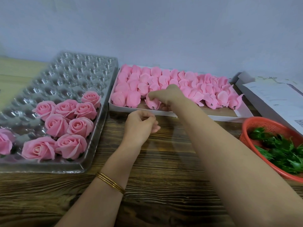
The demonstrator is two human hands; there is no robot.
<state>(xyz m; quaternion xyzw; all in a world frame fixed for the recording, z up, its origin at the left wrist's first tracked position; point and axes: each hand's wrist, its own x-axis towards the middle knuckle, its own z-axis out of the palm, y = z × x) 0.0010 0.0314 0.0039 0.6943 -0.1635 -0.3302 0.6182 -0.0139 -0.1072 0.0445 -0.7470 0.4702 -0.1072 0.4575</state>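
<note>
My right hand (pixel 167 95) reaches into a white box (pixel 164 113) packed with pink rose heads lying on their sides and pinches one pink rose head (pixel 152 103) at the box's front row. My left hand (pixel 141 124) hovers over the wooden table just in front of the box, fingers loosely curled, holding nothing that I can see. On the left, a clear plastic tray (pixel 72 74) with round cells holds several opened pink roses (pixel 65 125) in its near cells.
An orange mesh basket (pixel 255 123) with green leaf pieces (pixel 282 151) sits at the right. Behind it lies a white box lid with papers (pixel 272 99). A pale wall runs behind everything. Wooden table (pixel 164 185) surface lies between my arms.
</note>
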